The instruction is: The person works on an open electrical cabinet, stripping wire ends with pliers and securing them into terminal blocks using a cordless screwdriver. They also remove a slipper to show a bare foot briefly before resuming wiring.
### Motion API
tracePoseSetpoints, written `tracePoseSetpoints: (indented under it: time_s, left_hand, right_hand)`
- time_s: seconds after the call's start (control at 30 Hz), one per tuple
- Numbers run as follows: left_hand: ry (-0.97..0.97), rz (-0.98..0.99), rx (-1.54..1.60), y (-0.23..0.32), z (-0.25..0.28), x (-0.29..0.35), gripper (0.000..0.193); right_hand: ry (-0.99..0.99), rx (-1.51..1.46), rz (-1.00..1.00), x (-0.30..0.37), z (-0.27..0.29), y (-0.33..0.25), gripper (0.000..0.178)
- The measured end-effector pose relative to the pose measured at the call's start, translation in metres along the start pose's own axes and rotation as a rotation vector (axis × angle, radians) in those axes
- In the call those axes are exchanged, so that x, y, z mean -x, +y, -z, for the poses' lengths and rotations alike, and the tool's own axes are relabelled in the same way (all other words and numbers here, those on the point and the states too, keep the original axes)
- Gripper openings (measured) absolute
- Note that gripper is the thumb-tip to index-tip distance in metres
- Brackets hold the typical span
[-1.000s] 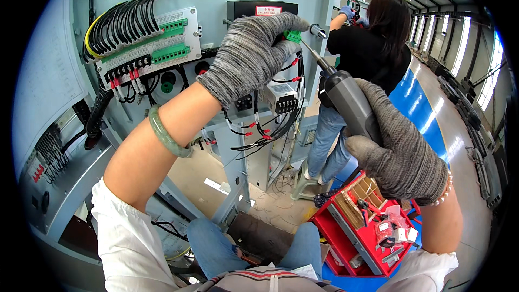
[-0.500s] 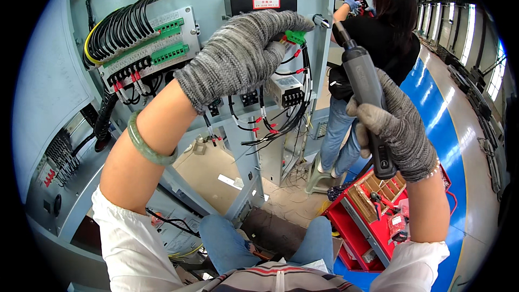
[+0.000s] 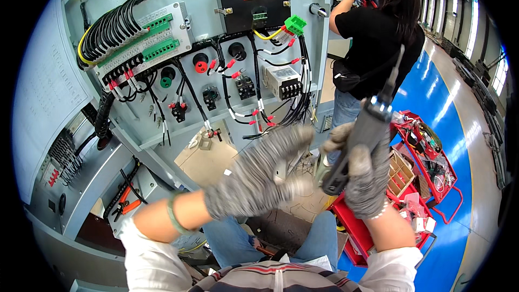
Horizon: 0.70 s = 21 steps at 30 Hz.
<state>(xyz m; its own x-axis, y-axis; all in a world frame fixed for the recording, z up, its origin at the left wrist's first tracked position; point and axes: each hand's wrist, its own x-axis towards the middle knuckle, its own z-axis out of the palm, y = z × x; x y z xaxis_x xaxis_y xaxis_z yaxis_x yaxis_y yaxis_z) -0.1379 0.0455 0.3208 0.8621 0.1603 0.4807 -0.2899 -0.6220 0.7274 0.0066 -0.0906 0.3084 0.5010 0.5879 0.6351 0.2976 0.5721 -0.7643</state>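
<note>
My right hand (image 3: 370, 176), in a grey knit glove, is wrapped round a dark cordless electric screwdriver (image 3: 359, 138). The tool's bit points up, and small lights glow near its nose. To its left my left hand (image 3: 254, 176), gloved alike, is smeared by motion in front of the cabinet's lower part. Its thumb and fingers are apart, with nothing seen between them. Above, a green terminal plug (image 3: 294, 24) hangs on wires beside a black device box (image 3: 254, 8). Red-tipped wires (image 3: 254, 116) dangle below, near a white block with black terminals (image 3: 284, 82).
A terminal board (image 3: 146, 43) with many black wires fills the panel's left. Red and green round buttons (image 3: 200, 64) sit mid-panel. Orange-handled pliers (image 3: 128, 204) lie at lower left. Red tool trays (image 3: 432, 157) stand at right. Beyond, another person (image 3: 373, 32) works in a black shirt.
My left hand has let go of the green plug and dropped down. My right hand has lowered with the screwdriver and turned it. More of the panel shows.
</note>
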Motion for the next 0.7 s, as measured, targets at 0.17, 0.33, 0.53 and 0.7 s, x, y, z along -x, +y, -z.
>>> tracePoseSetpoints:
  time_s: [0.17, 0.33, 0.53, 0.7]
  left_hand:
    - [-0.206, 0.248, 0.326, -0.037, -0.054, 0.020, 0.078]
    - [-0.204, 0.241, 0.337, -0.073, -0.073, 0.057, 0.029]
    - [-0.348, 0.585, 0.398, -0.117, -0.118, 0.109, 0.019]
    - [-0.248, 0.527, 0.429, -0.156, -0.163, 0.155, 0.025]
  right_hand:
    - [-0.103, 0.027, -0.001, 0.025, -0.013, 0.024, 0.067]
    - [-0.199, 0.410, 0.061, 0.047, 0.000, 0.056, 0.075]
    - [-0.197, 0.311, -0.584, 0.153, 0.000, 0.136, 0.059]
    - [0.006, 0.016, -0.839, 0.198, -0.001, 0.150, 0.051]
